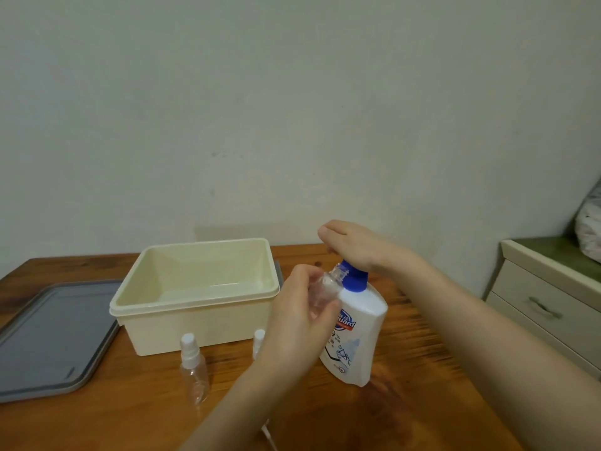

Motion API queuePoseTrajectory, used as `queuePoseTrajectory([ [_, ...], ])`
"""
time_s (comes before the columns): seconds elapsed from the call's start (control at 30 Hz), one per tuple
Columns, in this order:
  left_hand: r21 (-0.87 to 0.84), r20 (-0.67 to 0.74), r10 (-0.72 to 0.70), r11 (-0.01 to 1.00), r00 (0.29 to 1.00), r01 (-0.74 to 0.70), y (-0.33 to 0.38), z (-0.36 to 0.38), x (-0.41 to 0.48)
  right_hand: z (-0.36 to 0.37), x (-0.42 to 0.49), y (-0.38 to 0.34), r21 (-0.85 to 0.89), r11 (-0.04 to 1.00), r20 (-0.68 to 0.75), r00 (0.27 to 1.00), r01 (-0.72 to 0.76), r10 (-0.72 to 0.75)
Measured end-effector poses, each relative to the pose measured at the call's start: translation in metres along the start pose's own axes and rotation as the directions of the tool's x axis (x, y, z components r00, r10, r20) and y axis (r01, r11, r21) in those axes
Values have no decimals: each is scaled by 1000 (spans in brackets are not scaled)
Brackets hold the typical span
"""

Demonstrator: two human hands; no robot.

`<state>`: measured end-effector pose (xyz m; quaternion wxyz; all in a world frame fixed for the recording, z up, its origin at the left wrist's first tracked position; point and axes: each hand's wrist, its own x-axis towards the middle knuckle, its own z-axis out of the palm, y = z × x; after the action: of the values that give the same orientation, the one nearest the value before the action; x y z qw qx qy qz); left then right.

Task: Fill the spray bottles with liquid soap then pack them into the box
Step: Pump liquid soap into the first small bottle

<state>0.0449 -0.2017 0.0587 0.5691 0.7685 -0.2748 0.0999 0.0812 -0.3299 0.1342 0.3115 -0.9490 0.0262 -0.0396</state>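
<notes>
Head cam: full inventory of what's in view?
box: 1, cream, open, mid-table
lid: 1, grey, flat on table, left of box
capped spray bottles: 2, clear with white tops, in front of box; one partly hidden
open spray bottle: 1, clear, held at pump spout
soap bottle: 1, white with blue pump, right of box
table: 1, brown wood
drawer unit: 1, cream, far right
left hand: grips open spray bottle
right hand: rests on pump
</notes>
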Motion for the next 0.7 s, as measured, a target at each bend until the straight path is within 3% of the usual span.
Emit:
queuePoseTrajectory([
  [0.27, -10, -5, 42, 999, 999, -42, 1, -3, 2, 5, 5, 7, 60, 998, -72, 997, -1, 5],
  [0.7, -19, -31, 39, 999, 999, -40, 2, -1, 3, 0, 4, 4, 109, 993, -68, 996, -42, 50],
])
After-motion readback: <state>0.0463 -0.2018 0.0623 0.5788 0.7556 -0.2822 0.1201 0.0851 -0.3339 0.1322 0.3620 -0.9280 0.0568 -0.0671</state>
